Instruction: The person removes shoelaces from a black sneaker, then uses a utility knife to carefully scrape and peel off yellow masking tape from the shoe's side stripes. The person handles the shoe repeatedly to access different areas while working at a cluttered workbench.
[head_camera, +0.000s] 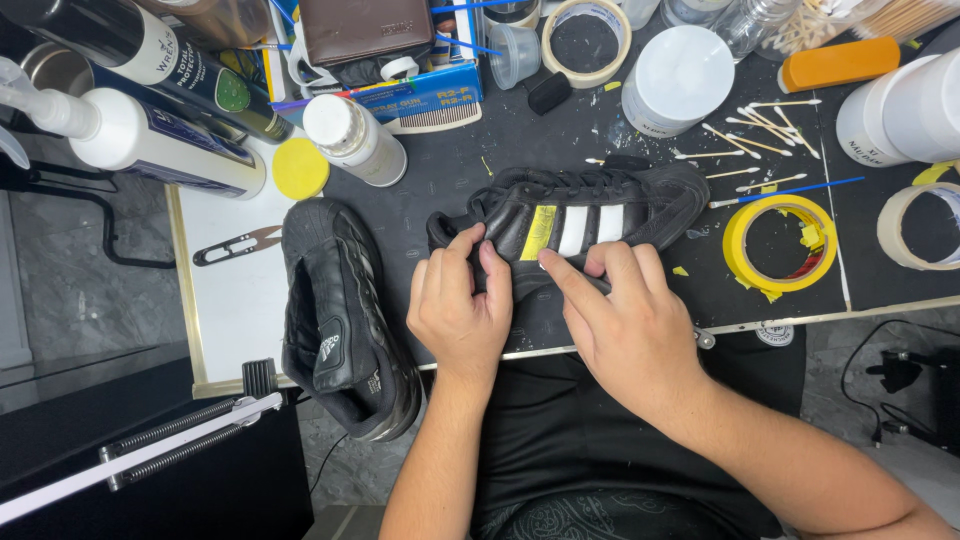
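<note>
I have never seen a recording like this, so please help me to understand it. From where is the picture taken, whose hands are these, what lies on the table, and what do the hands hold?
There is one picture, from a camera worn on the person's head, looking down at their own two bare hands. No machine is involved.

The left hand and the right hand both press on a black shoe with white stripes, which lies on its side on the dark work table. One stripe is covered with yellow tape; the right forefinger touches the shoe just below it.

A second black shoe lies to the left, untouched. Around them are a roll of yellow tape, cotton swabs, small snips, a white jar and several bottles.
</note>
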